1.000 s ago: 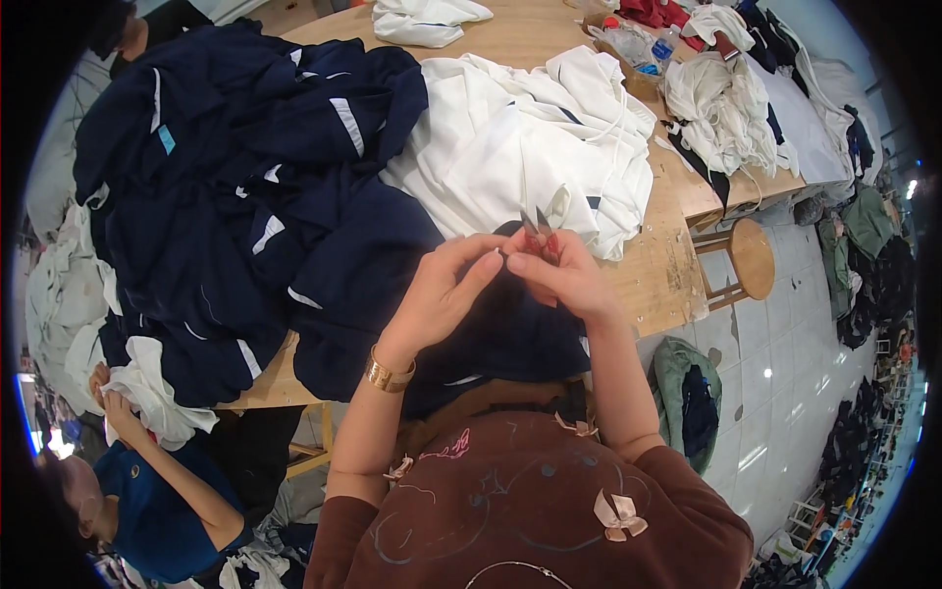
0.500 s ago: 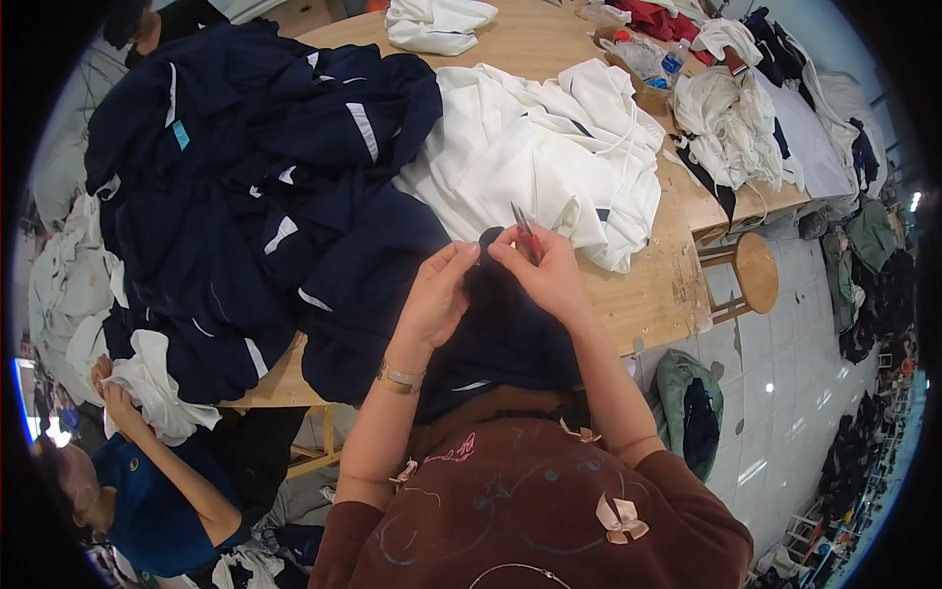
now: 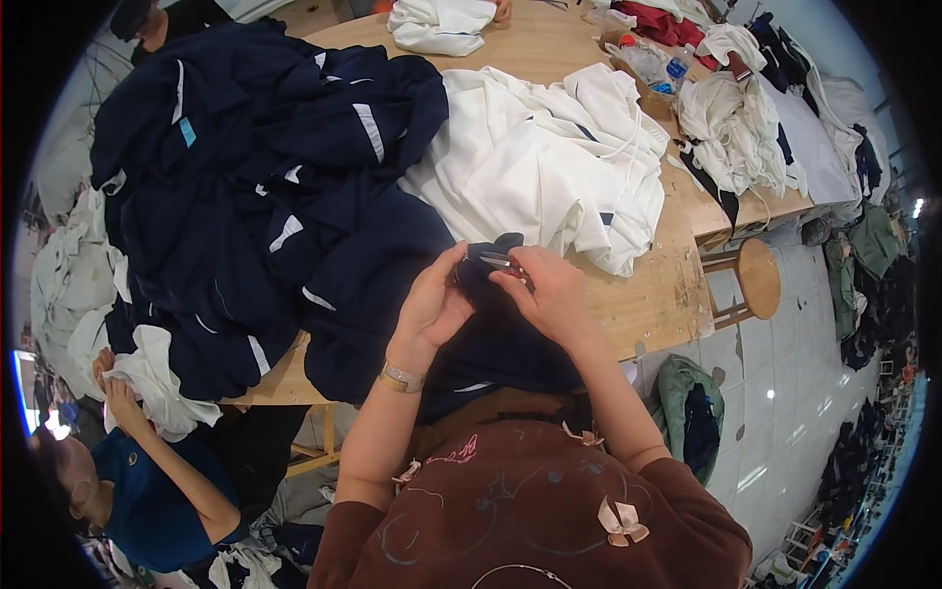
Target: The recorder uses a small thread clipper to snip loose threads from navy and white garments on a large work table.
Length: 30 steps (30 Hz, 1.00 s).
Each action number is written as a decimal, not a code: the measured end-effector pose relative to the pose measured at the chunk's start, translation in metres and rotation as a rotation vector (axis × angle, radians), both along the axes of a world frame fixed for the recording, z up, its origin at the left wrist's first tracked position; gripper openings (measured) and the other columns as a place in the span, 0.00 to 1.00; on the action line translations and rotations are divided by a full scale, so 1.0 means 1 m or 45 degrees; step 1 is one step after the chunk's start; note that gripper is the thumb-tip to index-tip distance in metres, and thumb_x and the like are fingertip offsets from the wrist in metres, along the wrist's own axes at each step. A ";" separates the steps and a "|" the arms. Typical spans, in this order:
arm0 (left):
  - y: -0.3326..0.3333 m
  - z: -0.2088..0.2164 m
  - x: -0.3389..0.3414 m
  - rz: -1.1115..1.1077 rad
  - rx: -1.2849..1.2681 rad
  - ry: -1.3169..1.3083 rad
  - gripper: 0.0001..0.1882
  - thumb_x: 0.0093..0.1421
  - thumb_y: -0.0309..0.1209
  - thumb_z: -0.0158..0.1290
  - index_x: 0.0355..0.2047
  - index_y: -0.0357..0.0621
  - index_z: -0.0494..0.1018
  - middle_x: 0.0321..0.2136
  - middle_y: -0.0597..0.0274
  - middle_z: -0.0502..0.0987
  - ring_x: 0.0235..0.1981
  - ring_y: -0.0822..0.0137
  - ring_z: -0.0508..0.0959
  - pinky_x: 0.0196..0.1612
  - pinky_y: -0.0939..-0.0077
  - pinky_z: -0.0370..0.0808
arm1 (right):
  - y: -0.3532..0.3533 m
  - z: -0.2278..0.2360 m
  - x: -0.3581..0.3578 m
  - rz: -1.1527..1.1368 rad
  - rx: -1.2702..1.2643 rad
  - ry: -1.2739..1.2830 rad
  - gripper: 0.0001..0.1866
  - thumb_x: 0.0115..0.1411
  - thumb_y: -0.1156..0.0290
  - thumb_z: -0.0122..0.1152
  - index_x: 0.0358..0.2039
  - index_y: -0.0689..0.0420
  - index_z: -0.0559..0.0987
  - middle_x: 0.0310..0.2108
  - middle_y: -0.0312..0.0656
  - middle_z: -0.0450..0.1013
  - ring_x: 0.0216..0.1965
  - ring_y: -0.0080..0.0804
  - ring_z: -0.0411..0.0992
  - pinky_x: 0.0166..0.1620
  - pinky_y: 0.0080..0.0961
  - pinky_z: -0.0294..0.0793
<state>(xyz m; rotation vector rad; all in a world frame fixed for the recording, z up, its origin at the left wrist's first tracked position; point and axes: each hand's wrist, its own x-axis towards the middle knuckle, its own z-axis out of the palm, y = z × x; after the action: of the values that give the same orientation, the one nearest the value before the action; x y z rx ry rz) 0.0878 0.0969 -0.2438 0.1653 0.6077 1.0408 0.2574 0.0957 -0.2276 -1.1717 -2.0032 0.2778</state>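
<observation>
Between my hands a navy garment [image 3: 496, 339] is held up, its lower part draping over the table edge toward my lap. My left hand [image 3: 434, 302] pinches the cloth's edge between thumb and fingers. Thread snips [image 3: 500, 262] with red on the handle are gripped in my right hand [image 3: 546, 292]; their metal blades point left, lying against the dark cloth near my left fingertips. Whether the blades touch a thread is too small to tell. A large heap of navy garments [image 3: 226, 187] with white strips lies to the left, and white garments [image 3: 535, 162] lie just beyond my hands.
The wooden table [image 3: 653, 304] carries a folded white garment [image 3: 442, 25] at the far side, with another person's hand beside it. A co-worker [image 3: 162, 491] handles white cloth at lower left. A round stool [image 3: 758, 279] and a green sack [image 3: 687, 412] stand on the right.
The snips have swung from pointing away from me to pointing left, down onto the cloth. My right hand has turned with them. A hand has appeared at the far white garment.
</observation>
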 end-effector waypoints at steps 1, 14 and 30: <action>0.000 0.000 0.001 -0.002 0.035 0.012 0.15 0.62 0.36 0.45 0.39 0.36 0.71 0.37 0.57 0.76 0.40 0.66 0.76 0.47 0.72 0.72 | 0.000 0.000 0.000 -0.001 0.001 0.001 0.14 0.52 0.59 0.61 0.29 0.56 0.73 0.21 0.39 0.69 0.24 0.36 0.70 0.23 0.29 0.67; -0.003 0.004 0.005 0.022 0.106 0.082 0.13 0.63 0.34 0.45 0.37 0.37 0.72 0.35 0.58 0.77 0.38 0.68 0.76 0.45 0.75 0.73 | 0.000 0.003 0.000 0.024 -0.008 -0.118 0.13 0.51 0.62 0.62 0.30 0.56 0.73 0.22 0.38 0.71 0.24 0.36 0.70 0.24 0.30 0.67; -0.014 -0.004 0.000 -0.053 0.426 1.088 0.17 0.61 0.37 0.48 0.42 0.35 0.72 0.34 0.59 0.76 0.36 0.66 0.75 0.43 0.74 0.70 | 0.000 0.006 0.005 -0.108 -0.192 0.203 0.13 0.54 0.62 0.61 0.29 0.59 0.73 0.20 0.45 0.71 0.21 0.42 0.71 0.23 0.31 0.66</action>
<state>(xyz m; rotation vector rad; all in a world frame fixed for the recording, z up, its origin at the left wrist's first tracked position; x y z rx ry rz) 0.0874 0.0833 -0.2476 0.9433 1.1841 1.0039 0.2626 0.0956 -0.2219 -1.2834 -1.8146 0.4714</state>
